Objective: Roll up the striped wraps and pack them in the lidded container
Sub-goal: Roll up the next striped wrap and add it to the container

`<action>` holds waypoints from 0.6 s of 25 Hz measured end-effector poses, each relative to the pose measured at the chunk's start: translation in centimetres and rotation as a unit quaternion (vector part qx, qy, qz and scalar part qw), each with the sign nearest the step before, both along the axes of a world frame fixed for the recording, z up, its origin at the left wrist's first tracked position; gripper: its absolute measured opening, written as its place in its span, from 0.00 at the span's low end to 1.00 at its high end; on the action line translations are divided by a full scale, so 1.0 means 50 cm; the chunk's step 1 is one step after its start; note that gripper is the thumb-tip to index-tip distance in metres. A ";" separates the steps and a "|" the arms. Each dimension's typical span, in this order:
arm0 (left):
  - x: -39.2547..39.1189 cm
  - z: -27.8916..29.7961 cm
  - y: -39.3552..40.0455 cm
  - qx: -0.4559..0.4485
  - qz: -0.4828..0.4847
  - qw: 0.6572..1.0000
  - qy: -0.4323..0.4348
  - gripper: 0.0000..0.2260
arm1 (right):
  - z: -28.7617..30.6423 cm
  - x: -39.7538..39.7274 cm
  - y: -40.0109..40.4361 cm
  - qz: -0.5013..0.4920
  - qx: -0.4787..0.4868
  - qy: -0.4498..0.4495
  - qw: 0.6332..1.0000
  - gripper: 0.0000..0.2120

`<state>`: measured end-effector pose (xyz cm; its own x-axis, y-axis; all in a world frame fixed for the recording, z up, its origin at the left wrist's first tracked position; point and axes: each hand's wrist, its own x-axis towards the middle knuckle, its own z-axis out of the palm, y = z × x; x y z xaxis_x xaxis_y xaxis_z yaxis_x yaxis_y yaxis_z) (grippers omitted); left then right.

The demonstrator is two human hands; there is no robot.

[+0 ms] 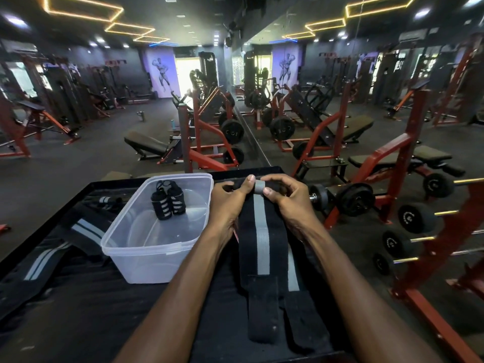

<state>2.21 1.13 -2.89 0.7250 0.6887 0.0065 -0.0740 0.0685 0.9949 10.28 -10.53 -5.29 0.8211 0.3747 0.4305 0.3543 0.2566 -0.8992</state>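
Forearms reach from the near edge over the wrap [262,244], which lies flat on the black table [104,310] with its tail toward the camera, so the far end can be rolled inward. Left hand [230,199] and right hand [285,197] pinch that started roll, thumbs pressing on top to keep it tight. The open tub [146,247], just left, holds two finished rolls [167,201]. More flat wraps [65,244] wait farther left. No lid is visible.

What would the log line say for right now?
left hand + right hand: rolling black grey-striped wrap | clear plastic container: two rolled wraps inside | step: rolling
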 end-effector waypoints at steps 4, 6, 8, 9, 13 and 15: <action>-0.006 0.004 0.002 -0.064 -0.031 0.997 0.023 0.13 | 0.000 0.004 0.002 0.017 0.014 0.018 1.000 0.14; -0.006 0.002 0.001 -0.054 -0.018 0.998 0.000 0.10 | -0.001 0.005 0.003 0.038 0.022 0.063 0.997 0.12; -0.007 0.001 -0.003 -0.045 -0.006 0.999 -0.026 0.06 | -0.001 0.002 0.006 0.042 0.011 0.097 0.994 0.07; -0.005 -0.001 -0.003 -0.035 -0.004 0.999 -0.030 0.06 | -0.002 0.002 0.007 0.035 0.002 0.088 0.995 0.05; -0.004 0.001 -0.010 -0.043 -0.029 0.998 -0.046 0.09 | 0.002 0.005 0.002 0.001 0.009 0.044 0.999 0.06; -0.005 0.003 -0.008 -0.042 -0.044 0.997 -0.040 0.14 | 0.002 0.008 -0.002 -0.006 0.013 0.029 0.999 0.09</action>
<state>1.98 0.72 -2.76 0.7815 0.6238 0.0114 -0.1427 0.1610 0.9766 10.68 -10.62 -5.18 0.8488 0.3549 0.3918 0.3054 0.2756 -0.9115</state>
